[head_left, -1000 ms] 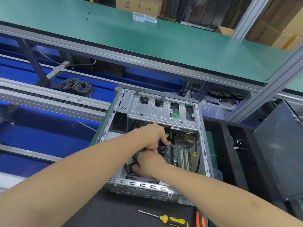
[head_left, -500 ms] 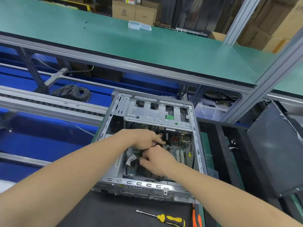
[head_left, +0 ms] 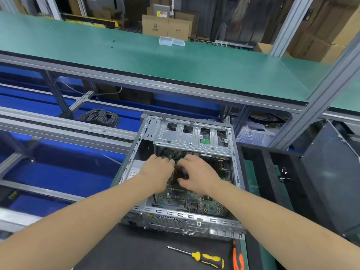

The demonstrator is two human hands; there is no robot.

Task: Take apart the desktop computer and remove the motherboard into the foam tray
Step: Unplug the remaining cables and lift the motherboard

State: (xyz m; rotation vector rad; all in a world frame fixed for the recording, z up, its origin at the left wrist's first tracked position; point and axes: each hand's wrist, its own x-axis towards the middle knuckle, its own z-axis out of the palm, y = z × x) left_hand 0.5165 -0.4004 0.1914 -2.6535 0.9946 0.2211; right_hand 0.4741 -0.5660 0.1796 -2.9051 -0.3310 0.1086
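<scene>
The open desktop case lies flat on a black mat, its green motherboard inside. Both my hands reach into the middle of the case. My left hand curls its fingers down against the left side of a dark part that sits on the board. My right hand grips the same part from the right, thumb below and fingers above. Most of the part is hidden by the hands. The black foam tray lies just right of the case.
A yellow-and-black screwdriver and an orange-handled tool lie on the mat in front of the case. A dark side panel leans at the right. A green shelf overhangs behind, with a conveyor and a cable coil to the left.
Both hands have shifted a little toward the back of the case and now face each other around the dark part. More of the board's near edge is uncovered.
</scene>
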